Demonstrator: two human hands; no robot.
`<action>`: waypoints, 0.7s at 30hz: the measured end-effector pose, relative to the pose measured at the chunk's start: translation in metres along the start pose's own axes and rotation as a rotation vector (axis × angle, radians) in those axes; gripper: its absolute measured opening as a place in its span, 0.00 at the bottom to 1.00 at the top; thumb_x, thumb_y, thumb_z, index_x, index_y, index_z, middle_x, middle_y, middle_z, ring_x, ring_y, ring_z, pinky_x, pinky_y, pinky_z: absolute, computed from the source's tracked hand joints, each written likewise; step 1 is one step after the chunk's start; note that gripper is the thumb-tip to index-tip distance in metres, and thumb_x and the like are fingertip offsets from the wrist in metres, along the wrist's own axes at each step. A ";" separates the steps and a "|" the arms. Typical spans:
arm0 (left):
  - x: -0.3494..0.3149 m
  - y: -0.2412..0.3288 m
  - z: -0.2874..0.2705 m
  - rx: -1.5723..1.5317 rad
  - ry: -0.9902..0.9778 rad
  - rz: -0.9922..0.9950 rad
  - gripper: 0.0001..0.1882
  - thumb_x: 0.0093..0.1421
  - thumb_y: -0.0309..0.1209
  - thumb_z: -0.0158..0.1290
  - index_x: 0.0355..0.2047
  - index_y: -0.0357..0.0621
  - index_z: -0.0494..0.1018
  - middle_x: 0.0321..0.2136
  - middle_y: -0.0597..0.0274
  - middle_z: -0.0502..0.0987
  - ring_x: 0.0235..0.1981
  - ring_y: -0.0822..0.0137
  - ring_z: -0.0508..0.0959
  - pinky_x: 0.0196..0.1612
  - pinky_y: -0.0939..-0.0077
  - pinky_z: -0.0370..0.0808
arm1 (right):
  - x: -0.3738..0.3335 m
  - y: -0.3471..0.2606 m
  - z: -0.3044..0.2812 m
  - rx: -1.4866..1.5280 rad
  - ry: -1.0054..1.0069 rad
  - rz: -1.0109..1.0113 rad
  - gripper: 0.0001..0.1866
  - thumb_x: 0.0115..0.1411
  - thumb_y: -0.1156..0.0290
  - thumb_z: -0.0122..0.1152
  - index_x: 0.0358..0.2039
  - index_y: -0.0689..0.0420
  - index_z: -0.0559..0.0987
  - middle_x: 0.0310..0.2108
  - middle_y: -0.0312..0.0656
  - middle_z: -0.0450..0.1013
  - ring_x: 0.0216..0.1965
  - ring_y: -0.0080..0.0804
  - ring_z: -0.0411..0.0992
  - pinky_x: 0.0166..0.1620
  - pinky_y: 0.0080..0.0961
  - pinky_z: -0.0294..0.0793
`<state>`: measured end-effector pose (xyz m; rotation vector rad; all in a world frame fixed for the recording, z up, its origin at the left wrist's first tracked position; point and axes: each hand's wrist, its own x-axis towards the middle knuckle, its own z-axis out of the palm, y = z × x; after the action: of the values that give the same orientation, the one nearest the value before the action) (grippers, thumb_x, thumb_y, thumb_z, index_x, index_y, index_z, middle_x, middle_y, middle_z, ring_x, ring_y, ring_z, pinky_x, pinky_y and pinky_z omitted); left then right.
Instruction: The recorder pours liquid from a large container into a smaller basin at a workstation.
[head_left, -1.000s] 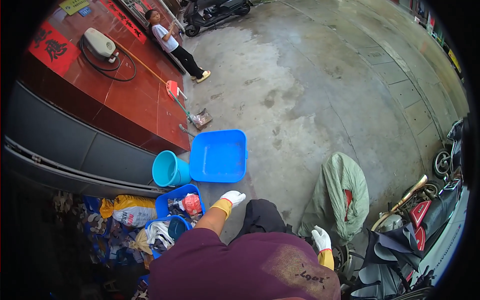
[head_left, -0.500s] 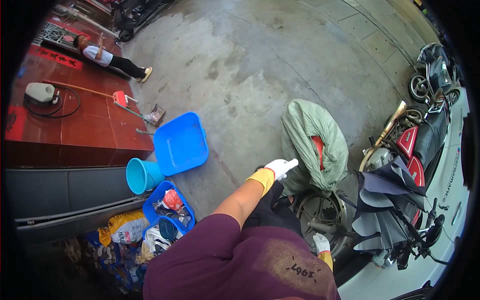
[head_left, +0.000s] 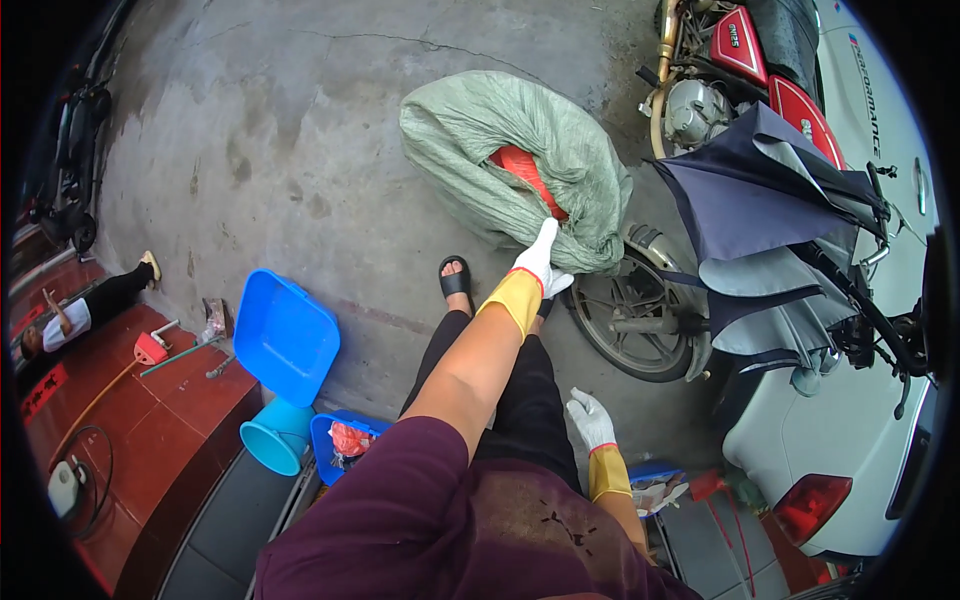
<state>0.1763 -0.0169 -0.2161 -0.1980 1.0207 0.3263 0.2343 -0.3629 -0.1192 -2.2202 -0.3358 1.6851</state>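
Gripping green sack (head_left: pixel 500 160) edge, left hand (head_left: pixel 540 262) fingers pinching | right hand (head_left: pixel 590 420) fingers spread, free

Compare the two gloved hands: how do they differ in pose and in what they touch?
The left hand is stretched forward at the edge of the green woven sack; the right hand hangs low beside the thigh, away from the sack. The left hand seems closed on the sack; the right hand holds nothing. Both wear white gloves with yellow cuffs.
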 end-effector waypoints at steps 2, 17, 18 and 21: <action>0.037 0.004 -0.029 -0.196 -0.015 0.066 0.39 0.63 0.56 0.58 0.65 0.44 0.64 0.58 0.40 0.73 0.56 0.45 0.76 0.50 0.47 0.78 | 0.007 0.014 0.021 0.017 -0.039 0.002 0.26 0.66 0.66 0.61 0.61 0.66 0.74 0.61 0.52 0.72 0.63 0.38 0.70 0.67 0.29 0.64; -0.203 0.051 -0.163 0.438 0.113 0.049 0.20 0.73 0.44 0.44 0.28 0.44 0.70 0.16 0.61 0.69 0.12 0.67 0.67 0.15 0.69 0.64 | 0.040 0.001 0.036 0.036 -0.088 0.050 0.26 0.68 0.69 0.58 0.64 0.63 0.71 0.53 0.41 0.77 0.40 0.23 0.74 0.47 0.22 0.74; -0.220 0.047 -0.172 0.475 0.107 0.064 0.19 0.72 0.43 0.47 0.27 0.45 0.70 0.16 0.61 0.70 0.12 0.68 0.68 0.15 0.69 0.65 | 0.043 -0.007 0.035 0.015 -0.109 0.009 0.26 0.67 0.69 0.58 0.65 0.63 0.70 0.54 0.42 0.76 0.41 0.23 0.74 0.48 0.22 0.75; -0.266 0.029 -0.173 0.407 0.126 0.012 0.16 0.70 0.40 0.49 0.27 0.45 0.70 0.17 0.62 0.70 0.12 0.68 0.68 0.16 0.70 0.66 | 0.054 -0.044 0.034 -0.032 -0.182 0.010 0.28 0.67 0.68 0.58 0.65 0.66 0.69 0.63 0.50 0.71 0.64 0.37 0.68 0.67 0.26 0.63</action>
<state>-0.1004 -0.0904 -0.0764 0.1565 1.1909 0.1123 0.2171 -0.2982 -0.1573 -2.0985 -0.3991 1.9044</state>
